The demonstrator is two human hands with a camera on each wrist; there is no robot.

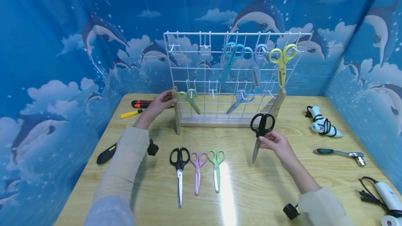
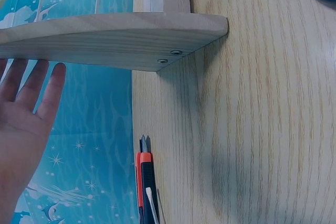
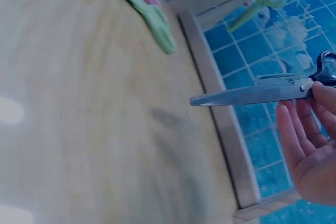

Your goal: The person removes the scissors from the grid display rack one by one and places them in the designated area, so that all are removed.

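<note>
My right hand (image 1: pixel 276 145) pinches black-handled scissors (image 1: pixel 262 125) near the pivot, handles up and blade pointing down, in front of the rack's lower right. In the right wrist view the blade (image 3: pixel 247 96) lies crosswise, thumb on one side and fingers below. My left hand (image 1: pixel 160 104) touches the rack's left wooden side panel (image 1: pixel 177 114) with fingers extended; in the left wrist view the fingertips meet the panel's edge. On the white wire rack (image 1: pixel 207 69) hang teal scissors (image 1: pixel 231 58), lavender scissors (image 1: pixel 255 63), yellow scissors (image 1: pixel 282 63), green scissors (image 1: pixel 190 99) and light-blue scissors (image 1: pixel 241 100).
Black-handled scissors (image 1: pixel 179 173), pink scissors (image 1: pixel 197 175) and green scissors (image 1: pixel 216 172) lie in front. At left are utility knives (image 1: pixel 141 104), a yellow-handled tool (image 1: pixel 130 114) and a black-handled tool (image 1: pixel 106 154). A corded tool (image 1: pixel 323 123) and ratchet (image 1: pixel 337 152) lie right.
</note>
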